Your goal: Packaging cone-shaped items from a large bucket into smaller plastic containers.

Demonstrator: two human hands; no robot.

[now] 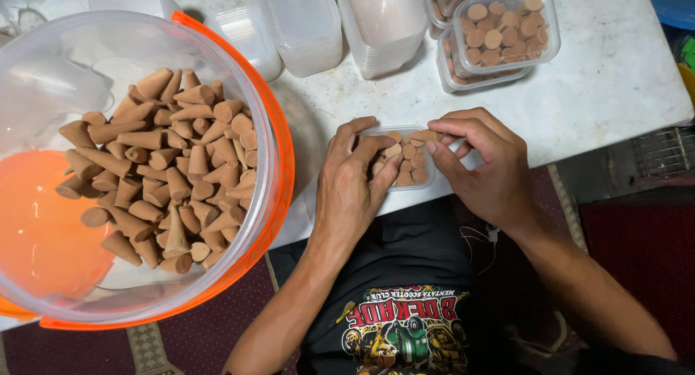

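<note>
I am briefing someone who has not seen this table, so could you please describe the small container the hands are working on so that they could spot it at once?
Start at the big orange-rimmed bucket of brown cones, then look right along the white table's near edge. Between the left hand and the right hand sits a small clear tray. Unlike the stacked full trays at the far edge, it stands alone, with both hands touching it.

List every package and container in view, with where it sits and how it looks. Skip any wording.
Small clear tray: table edge, between left hand and right hand; rectangular, part-filled with brown cones.
Filled clear trays: top right, stacked, cones standing base up.
Empty clear tubs: top centre, nested stacks.
Big tub: left, round, clear with orange rim, holding loose brown cones.
No labels, signs or screens.
</note>
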